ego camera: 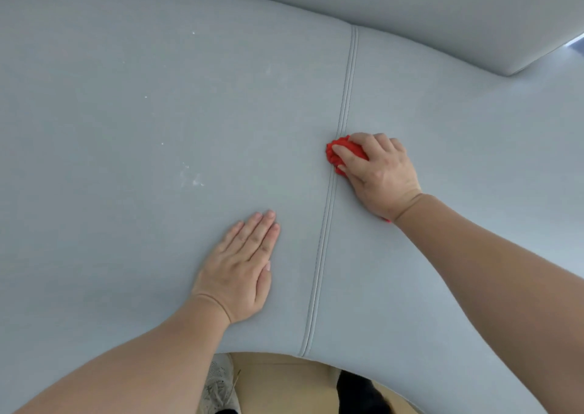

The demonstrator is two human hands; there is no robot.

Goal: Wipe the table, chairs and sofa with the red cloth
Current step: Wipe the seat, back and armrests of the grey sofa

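Note:
A grey-blue sofa seat (pixel 158 81) fills the view. A bunched red cloth (pixel 339 154) lies on it, right beside the stitched seam (pixel 346 97) that runs down the seat. My right hand (pixel 379 176) grips the cloth and presses it against the cushion, covering most of it. My left hand (pixel 240 268) rests flat on the seat to the left of the seam, fingers straight and together, holding nothing. Small white specks (pixel 196 179) dot the left cushion.
The sofa's backrest (pixel 442 9) rises along the top, ending at the upper right. Below the seat's front edge I see a tan floor (pixel 284 382), a grey-white shoe (pixel 218 385) and a dark trouser leg (pixel 360 391).

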